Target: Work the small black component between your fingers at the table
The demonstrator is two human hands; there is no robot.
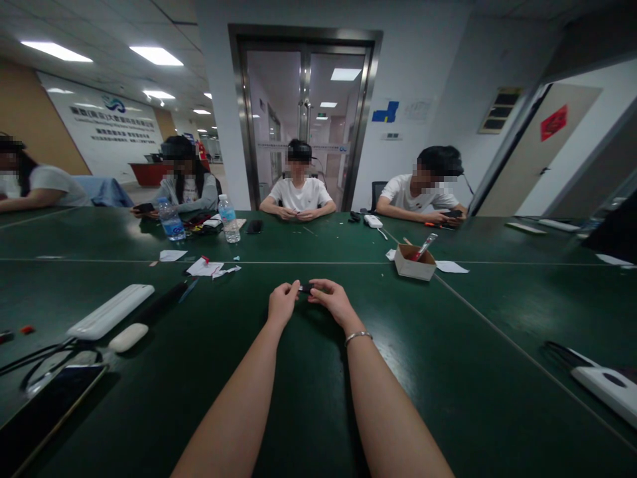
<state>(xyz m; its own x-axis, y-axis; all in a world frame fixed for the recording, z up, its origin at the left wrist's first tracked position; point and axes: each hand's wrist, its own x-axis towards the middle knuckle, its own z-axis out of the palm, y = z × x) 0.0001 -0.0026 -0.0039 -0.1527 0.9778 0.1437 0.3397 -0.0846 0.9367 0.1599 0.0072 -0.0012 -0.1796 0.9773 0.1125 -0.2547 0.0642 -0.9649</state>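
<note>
Both my arms reach out over a dark green table (318,398). My left hand (282,305) and my right hand (332,300) meet at the middle, fingers pinched on a small dark object (305,288) held between them just above the tabletop. What the object is cannot be told; it is tiny and mostly hidden by my fingertips. A thin bracelet (358,336) circles my right wrist.
A small cardboard box (415,262) with a tool stands ahead right. White power banks (110,311) (604,385), a phone (44,415) and cables lie at the sides. Paper scraps (206,267) and water bottles (229,219) sit ahead left. Several people sit across the table.
</note>
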